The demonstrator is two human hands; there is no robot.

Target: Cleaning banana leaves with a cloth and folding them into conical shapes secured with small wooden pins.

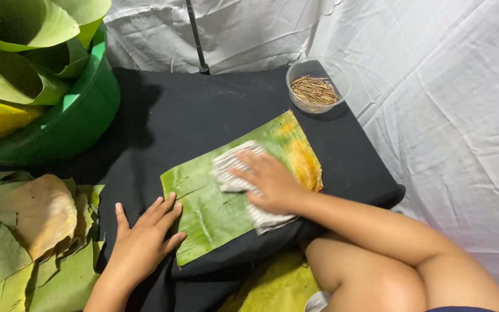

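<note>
A green banana leaf piece (212, 211) with a yellow-orange patch at its far end lies flat on a black cloth (168, 115). My right hand (270, 180) presses a white striped cloth (229, 167) onto the middle of the leaf, fingers spread over it. My left hand (142, 240) lies flat at the leaf's near left edge, fingertips touching the leaf and holding it down.
A green tub (79, 121) with rolled leaves stands at the back left. A clear round container of thin sticks (314, 91) sits at the back right. A pile of leaf pieces (27, 231) lies at the left. My bare knee (371, 277) is at the bottom right. White fabric hangs behind.
</note>
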